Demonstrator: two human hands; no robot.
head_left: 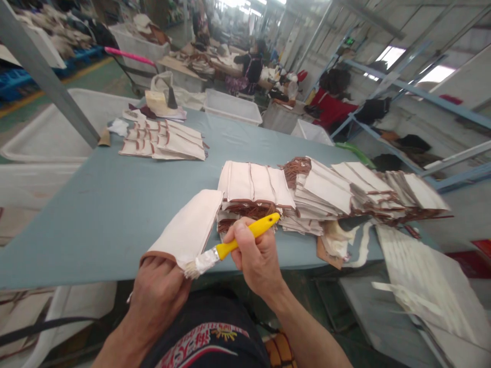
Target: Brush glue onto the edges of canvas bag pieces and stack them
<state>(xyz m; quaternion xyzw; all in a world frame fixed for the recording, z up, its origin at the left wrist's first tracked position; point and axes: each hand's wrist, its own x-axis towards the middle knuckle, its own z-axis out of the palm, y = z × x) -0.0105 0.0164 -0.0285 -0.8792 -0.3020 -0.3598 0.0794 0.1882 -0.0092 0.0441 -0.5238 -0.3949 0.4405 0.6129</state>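
My left hand (pixel 159 294) grips the near end of a cream leather piece (pixel 187 227) with a brown edge, holding it over the front edge of the blue-grey table (pixel 115 204). My right hand (pixel 255 255) is closed round the yellow handle of a small brush (pixel 233 244); its bristles touch the near end of the piece, right by my left fingers. Just behind the brush lies a long overlapping row of similar cream pieces (pixel 326 191) with brown trim.
Another spread of cream pieces (pixel 164 140) lies at the table's far left. White bins (pixel 232 106) stand beyond the table. A person (pixel 251 66) sits working in the background. Flat white sheets (pixel 425 281) lie low at the right. A grey post (pixel 46 76) slants at left.
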